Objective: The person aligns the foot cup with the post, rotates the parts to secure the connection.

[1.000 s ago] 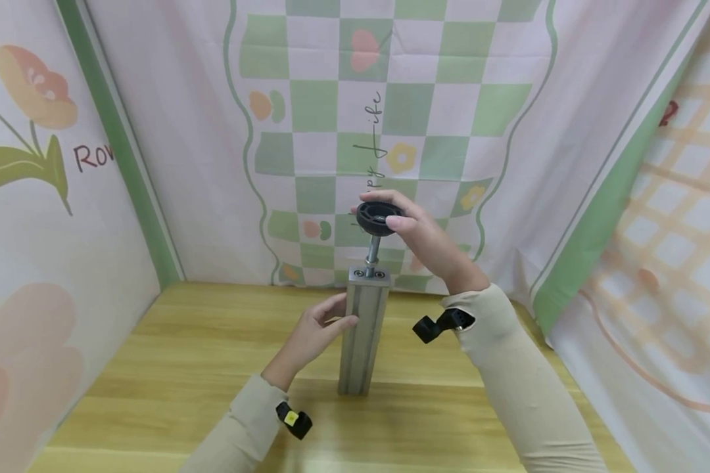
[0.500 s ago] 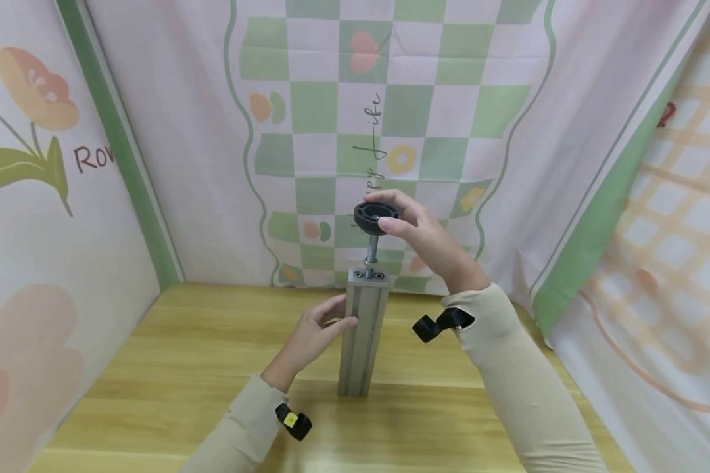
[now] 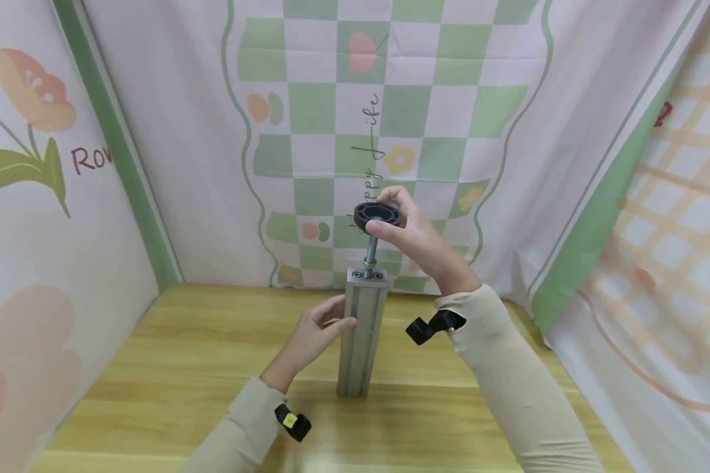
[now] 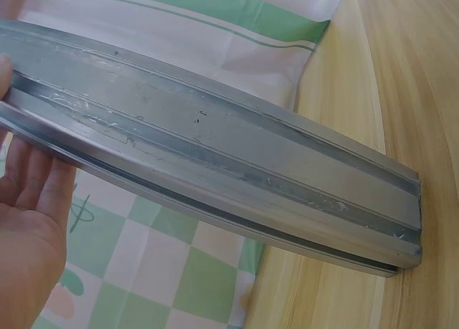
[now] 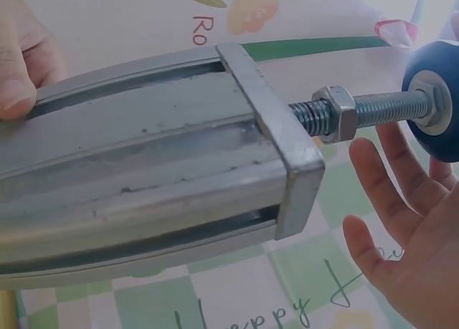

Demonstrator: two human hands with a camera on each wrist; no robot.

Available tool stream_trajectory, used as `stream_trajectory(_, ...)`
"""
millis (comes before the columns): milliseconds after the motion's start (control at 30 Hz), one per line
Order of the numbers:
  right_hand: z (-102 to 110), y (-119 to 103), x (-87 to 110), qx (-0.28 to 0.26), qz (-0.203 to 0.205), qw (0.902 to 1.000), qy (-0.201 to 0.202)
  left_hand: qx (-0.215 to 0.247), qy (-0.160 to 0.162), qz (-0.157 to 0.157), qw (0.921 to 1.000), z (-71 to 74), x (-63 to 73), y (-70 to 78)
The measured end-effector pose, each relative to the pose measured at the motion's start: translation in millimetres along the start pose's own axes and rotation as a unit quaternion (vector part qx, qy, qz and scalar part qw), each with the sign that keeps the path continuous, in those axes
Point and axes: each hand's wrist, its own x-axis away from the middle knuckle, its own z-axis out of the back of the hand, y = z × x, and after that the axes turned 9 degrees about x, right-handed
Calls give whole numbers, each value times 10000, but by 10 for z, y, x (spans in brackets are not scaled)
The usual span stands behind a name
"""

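An aluminium profile (image 3: 363, 341) stands upright on the wooden table, its grooved sides also showing in the left wrist view. My left hand (image 3: 310, 338) grips its upper left side between thumb and fingers. From the metal end plate (image 5: 283, 146) on top rises a threaded rod with a hex nut (image 5: 339, 114) around it. The rod carries a black round levelling foot (image 3: 367, 209), hollow side up. My right hand (image 3: 417, 236) holds that foot by its rim, thumb at the near edge and fingers around the far right side. Part of the rim is hidden behind the thumb.
The wooden tabletop (image 3: 171, 368) spreads around the profile. Behind it hangs a checkered cloth (image 3: 313, 105), with printed cloths along both sides. A black wrist mount (image 3: 434, 325) juts from the right sleeve, another (image 3: 292, 420) from the left.
On the foot's rim, my right thumb has slid left along the near edge, while the fingers have shifted right at the far side. The left hand and the profile have stayed put.
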Motion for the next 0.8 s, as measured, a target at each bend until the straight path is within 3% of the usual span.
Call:
stream_trajectory(167,-18,7,4,-11,81,10000,-12,8,7,15,10000,2,6,1)
stream_trajectory(367,-14,35,-3,231,654,9972,-274,-15,18,93,10000,4,6,-11)
stream_trajectory(600,-45,97,-49,-1125,759,9897,-464,-40,22,141,9999,-4,4,-9)
stream_trajectory(800,-27,127,-30,-1277,906,9855,-654,27,16,98,9999,-6,1,-12)
